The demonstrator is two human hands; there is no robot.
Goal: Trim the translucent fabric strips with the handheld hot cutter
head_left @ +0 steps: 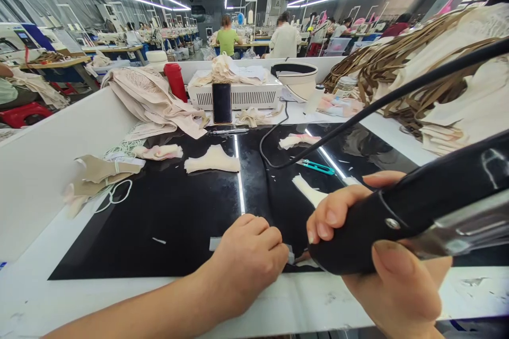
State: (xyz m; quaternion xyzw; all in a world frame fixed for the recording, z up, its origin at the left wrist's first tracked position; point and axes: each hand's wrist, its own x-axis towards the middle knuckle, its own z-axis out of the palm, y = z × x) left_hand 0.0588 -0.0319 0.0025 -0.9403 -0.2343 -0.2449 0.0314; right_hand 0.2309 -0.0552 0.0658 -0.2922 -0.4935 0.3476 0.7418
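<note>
My right hand (409, 291) is wrapped round the dark handle of a black corded handheld tool (433, 196) with a clear plastic part along its lower side. Low over the front of a black mat (178, 222), my left hand (254, 254) is closed with its knuckles up. What its fingers hold, if anything, is hidden. A whitish strip (215, 243) shows beside and under that hand. Cream fabric pieces lie beyond: a curved one (212, 160) at the middle and a narrow one (309, 190) near my right fingers. Teal thread snips (316, 166) rest on the mat.
A black cable (342, 127) crosses the right side above the mat. At the back stand a phone (221, 103), a white vented box (254, 92), a red bottle (175, 82) and a cream bucket (297, 79). Fabric piles (155, 98) flank the table; people sit farther off.
</note>
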